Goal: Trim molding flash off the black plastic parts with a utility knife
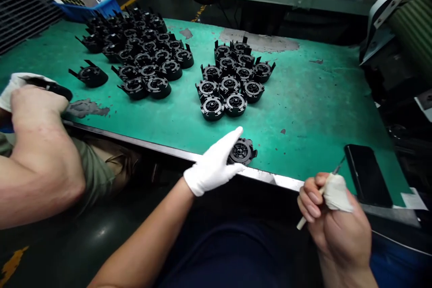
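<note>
My left hand (216, 162), in a white glove, rests at the near edge of the green table (303, 99), its fingers stretched against a round black plastic part (242, 150) lying there. My right hand (329, 211), bare with a white wrap on one finger, pinches a thin pale-handled tool (320, 193) whose dark tip points up and right, just off the table's metal edge. A tight cluster of several similar black parts (232, 78) lies a little beyond the lone part.
A larger group of black parts (141, 54) fills the far left, near a blue bin (89, 6). A co-worker's arm and hand (37, 112) with white cloth work at the left edge. A black phone (367, 173) lies at the right; a machine (401, 36) stands beyond.
</note>
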A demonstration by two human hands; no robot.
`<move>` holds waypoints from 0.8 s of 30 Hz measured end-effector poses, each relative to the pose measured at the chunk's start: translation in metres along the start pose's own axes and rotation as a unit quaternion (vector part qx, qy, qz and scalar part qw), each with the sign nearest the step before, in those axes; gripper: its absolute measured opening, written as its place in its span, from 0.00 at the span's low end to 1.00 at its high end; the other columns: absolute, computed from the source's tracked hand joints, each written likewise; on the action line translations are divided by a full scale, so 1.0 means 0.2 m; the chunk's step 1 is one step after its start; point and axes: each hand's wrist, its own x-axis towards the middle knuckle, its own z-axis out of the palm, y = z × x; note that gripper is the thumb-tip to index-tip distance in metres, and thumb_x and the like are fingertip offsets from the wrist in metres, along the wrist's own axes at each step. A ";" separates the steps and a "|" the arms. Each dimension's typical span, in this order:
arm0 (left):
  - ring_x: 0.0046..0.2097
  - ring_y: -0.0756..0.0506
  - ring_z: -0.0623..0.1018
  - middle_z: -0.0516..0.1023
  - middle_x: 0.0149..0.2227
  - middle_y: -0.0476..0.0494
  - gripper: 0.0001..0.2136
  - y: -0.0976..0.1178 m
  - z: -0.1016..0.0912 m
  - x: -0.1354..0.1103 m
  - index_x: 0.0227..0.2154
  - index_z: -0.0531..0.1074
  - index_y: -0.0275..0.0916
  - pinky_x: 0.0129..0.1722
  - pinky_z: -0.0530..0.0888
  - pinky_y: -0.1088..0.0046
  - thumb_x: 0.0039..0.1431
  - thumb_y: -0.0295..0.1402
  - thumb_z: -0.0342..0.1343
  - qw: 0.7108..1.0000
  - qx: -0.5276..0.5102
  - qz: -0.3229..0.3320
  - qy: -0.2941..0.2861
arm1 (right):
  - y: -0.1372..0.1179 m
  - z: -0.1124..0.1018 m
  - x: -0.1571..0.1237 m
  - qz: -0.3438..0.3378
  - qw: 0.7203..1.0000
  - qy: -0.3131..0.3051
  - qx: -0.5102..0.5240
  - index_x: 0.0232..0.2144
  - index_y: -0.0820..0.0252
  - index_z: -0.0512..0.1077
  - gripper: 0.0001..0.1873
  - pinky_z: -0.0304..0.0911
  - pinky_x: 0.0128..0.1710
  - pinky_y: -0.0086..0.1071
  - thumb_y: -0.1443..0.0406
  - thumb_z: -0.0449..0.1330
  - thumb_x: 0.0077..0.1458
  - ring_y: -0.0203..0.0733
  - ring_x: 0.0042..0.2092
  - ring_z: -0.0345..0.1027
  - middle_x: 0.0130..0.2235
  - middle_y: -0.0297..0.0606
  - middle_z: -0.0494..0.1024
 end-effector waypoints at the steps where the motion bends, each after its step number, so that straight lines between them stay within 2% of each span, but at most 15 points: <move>1: 0.71 0.37 0.62 0.58 0.71 0.38 0.37 -0.03 -0.06 0.00 0.70 0.51 0.43 0.71 0.62 0.54 0.62 0.37 0.61 1.000 -0.015 0.001 -0.023 | 0.02 -0.02 0.01 -0.001 0.999 -0.005 -0.039 0.38 0.53 0.71 0.07 0.53 0.18 0.24 0.57 0.59 0.65 0.30 0.21 0.55 0.25 0.28 0.64; 3: 0.70 0.40 0.63 0.61 0.70 0.41 0.29 -0.07 -0.15 -0.01 0.68 0.56 0.45 0.72 0.60 0.55 0.67 0.34 0.56 0.998 -0.051 -0.027 0.015 | 0.07 -0.05 0.05 -0.004 0.991 -0.027 -0.133 0.47 0.50 0.73 0.10 0.54 0.19 0.26 0.56 0.59 0.65 0.31 0.22 0.57 0.28 0.30 0.69; 5: 0.69 0.40 0.65 0.64 0.68 0.40 0.24 -0.08 -0.17 -0.03 0.66 0.60 0.44 0.71 0.62 0.56 0.69 0.35 0.53 0.987 -0.091 -0.071 0.108 | 0.10 -0.08 0.10 -0.011 0.962 -0.076 -0.263 0.54 0.49 0.73 0.17 0.59 0.23 0.28 0.54 0.57 0.66 0.34 0.25 0.63 0.34 0.34 0.76; 7: 0.69 0.39 0.66 0.64 0.68 0.38 0.27 -0.08 -0.13 -0.04 0.66 0.60 0.42 0.70 0.64 0.55 0.67 0.39 0.57 0.975 -0.102 -0.098 0.173 | 0.10 -0.08 0.17 -0.044 0.906 -0.132 -0.400 0.55 0.50 0.75 0.19 0.69 0.36 0.34 0.53 0.56 0.67 0.41 0.38 0.73 0.44 0.40 0.80; 8: 0.69 0.37 0.64 0.62 0.69 0.36 0.32 -0.07 -0.10 -0.05 0.66 0.58 0.42 0.70 0.64 0.54 0.63 0.42 0.61 0.973 -0.090 -0.102 0.186 | 0.10 -0.07 0.21 -0.069 0.872 -0.158 -0.457 0.54 0.50 0.76 0.19 0.69 0.44 0.38 0.53 0.56 0.67 0.46 0.46 0.75 0.49 0.41 0.80; 10: 0.71 0.34 0.61 0.58 0.70 0.34 0.44 -0.06 -0.03 -0.04 0.68 0.55 0.41 0.70 0.62 0.50 0.53 0.48 0.69 0.977 -0.040 -0.095 0.188 | 0.08 -0.03 0.29 -0.121 0.811 -0.197 -0.538 0.55 0.50 0.77 0.19 0.65 0.55 0.42 0.54 0.54 0.68 0.50 0.56 0.72 0.55 0.40 0.79; 12: 0.71 0.32 0.60 0.57 0.71 0.32 0.50 -0.05 0.02 -0.01 0.68 0.52 0.40 0.70 0.61 0.47 0.47 0.52 0.71 0.980 -0.002 -0.084 0.180 | 0.05 0.03 0.35 -0.156 0.755 -0.227 -0.595 0.56 0.50 0.76 0.20 0.65 0.56 0.43 0.55 0.52 0.69 0.50 0.55 0.73 0.54 0.40 0.80; 16: 0.68 0.33 0.67 0.63 0.68 0.31 0.47 -0.06 0.06 0.04 0.68 0.53 0.39 0.67 0.67 0.50 0.51 0.51 0.69 0.981 0.009 -0.099 0.164 | 0.03 0.15 0.44 -0.194 0.668 -0.274 -0.664 0.57 0.50 0.76 0.21 0.69 0.50 0.41 0.57 0.50 0.69 0.48 0.48 0.77 0.50 0.39 0.82; 18: 0.66 0.34 0.69 0.66 0.66 0.31 0.45 -0.06 0.07 0.05 0.67 0.54 0.39 0.66 0.69 0.52 0.53 0.49 0.68 0.980 0.010 -0.110 0.163 | 0.03 0.18 0.47 -0.208 0.640 -0.293 -0.679 0.56 0.50 0.75 0.20 0.69 0.47 0.39 0.59 0.50 0.69 0.47 0.46 0.77 0.49 0.39 0.82; 20: 0.65 0.35 0.71 0.68 0.64 0.32 0.43 -0.06 0.07 0.05 0.67 0.55 0.39 0.66 0.70 0.53 0.53 0.46 0.68 0.979 0.015 -0.113 0.168 | 0.03 0.19 0.49 -0.224 0.625 -0.301 -0.685 0.57 0.50 0.75 0.20 0.69 0.45 0.38 0.61 0.51 0.68 0.47 0.45 0.77 0.48 0.38 0.83; 24: 0.64 0.35 0.71 0.69 0.63 0.33 0.41 -0.06 0.07 0.05 0.66 0.57 0.39 0.65 0.70 0.54 0.54 0.44 0.68 0.979 0.029 -0.100 0.176 | 0.01 0.20 0.50 -0.237 0.617 -0.310 -0.683 0.56 0.51 0.75 0.19 0.68 0.43 0.36 0.62 0.51 0.68 0.45 0.43 0.77 0.46 0.38 0.83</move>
